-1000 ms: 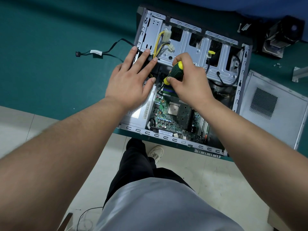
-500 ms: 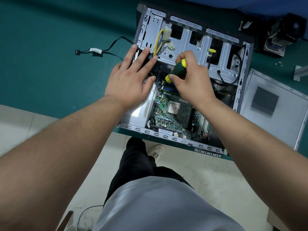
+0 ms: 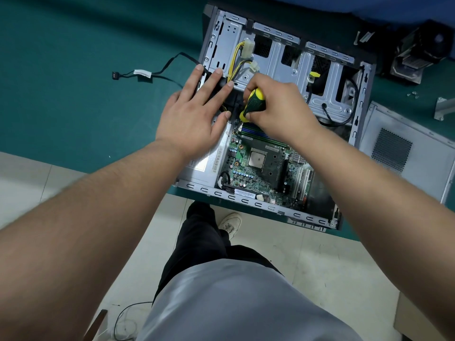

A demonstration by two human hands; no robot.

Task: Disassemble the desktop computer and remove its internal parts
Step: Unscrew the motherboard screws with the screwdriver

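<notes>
Open desktop computer case (image 3: 278, 55) lying on green table (image 3: 73, 94), long axis from 11 to 5 o'clock, motherboard (image 3: 261, 168) exposed, left hand (image 3: 194, 112) flat with fingers spread on case, right hand (image 3: 278, 107) gripping yellow-black screwdriver (image 3: 253, 104), tip pointing to 7 o'clock.

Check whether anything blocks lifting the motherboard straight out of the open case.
Yes. The right hand holds the screwdriver over the motherboard's far-left corner, and memory sticks remain seated. The case is open above.
</notes>
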